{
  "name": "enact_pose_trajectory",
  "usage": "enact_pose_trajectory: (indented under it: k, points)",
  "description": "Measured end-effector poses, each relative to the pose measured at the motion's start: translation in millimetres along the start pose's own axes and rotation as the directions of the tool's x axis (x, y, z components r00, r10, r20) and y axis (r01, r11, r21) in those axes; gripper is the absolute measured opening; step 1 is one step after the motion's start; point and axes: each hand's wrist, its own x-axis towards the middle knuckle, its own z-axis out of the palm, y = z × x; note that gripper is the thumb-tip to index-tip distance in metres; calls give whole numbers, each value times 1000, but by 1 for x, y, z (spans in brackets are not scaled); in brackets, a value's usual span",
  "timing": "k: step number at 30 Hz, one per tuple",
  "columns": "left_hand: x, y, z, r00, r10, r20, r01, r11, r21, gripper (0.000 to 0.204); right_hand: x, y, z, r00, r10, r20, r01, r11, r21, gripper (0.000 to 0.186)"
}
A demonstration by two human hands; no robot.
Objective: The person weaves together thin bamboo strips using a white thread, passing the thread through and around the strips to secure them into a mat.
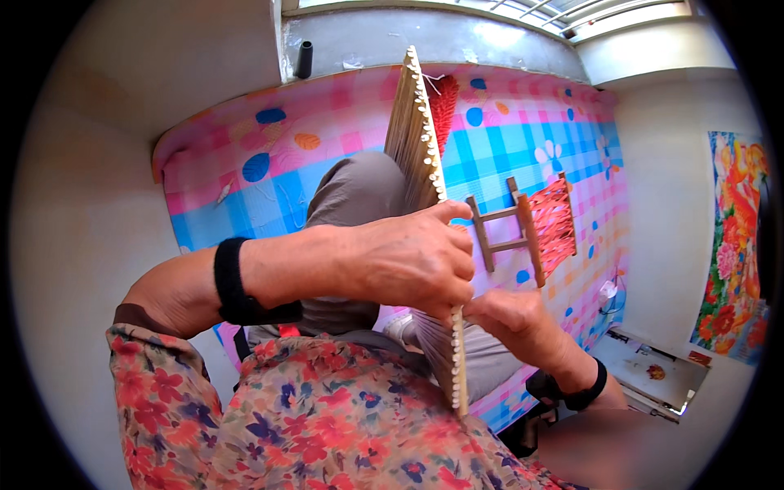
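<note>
A flat mat of thin stalks (412,151) stands on edge across my lap, its row of pale cut stalk ends running toward me. My left hand (408,257) is closed over the middle of that edge, knuckles up, and covers part of the stalk ends. Just right of it, touching or nearly touching the lower part of the edge, is my right hand (518,322). Its fingers are pinched together, and what they hold, if anything, is hidden. The mat's lower end rests against my flowered top (327,408).
A wooden stool (535,233) with a red woven seat lies tipped on the pink and blue checked cover (286,180). Something red and woven (443,110) shows behind the mat. A black cylinder (305,60) stands on the ledge. A white-topped stand (645,371) is at right.
</note>
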Motion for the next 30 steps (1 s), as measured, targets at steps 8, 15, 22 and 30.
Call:
enact_pose_trajectory:
  k: [8,15,22,30]
  points:
    - [44,-42,13,973,49,-227,-40,998,43,33,-50,43,-29,912,398,-99,-362,894,264,7]
    - [36,-53,36,947,-79,-310,67,997,-50,33,-53,45,-30,873,488,-16,-430,783,449,8]
    - [35,-59,42,929,-59,-367,28,995,-91,36,-57,47,-30,839,544,-23,-476,754,451,10]
    - [33,-55,40,932,-75,-355,42,994,-100,44,-55,42,-33,832,555,8,-497,740,453,10]
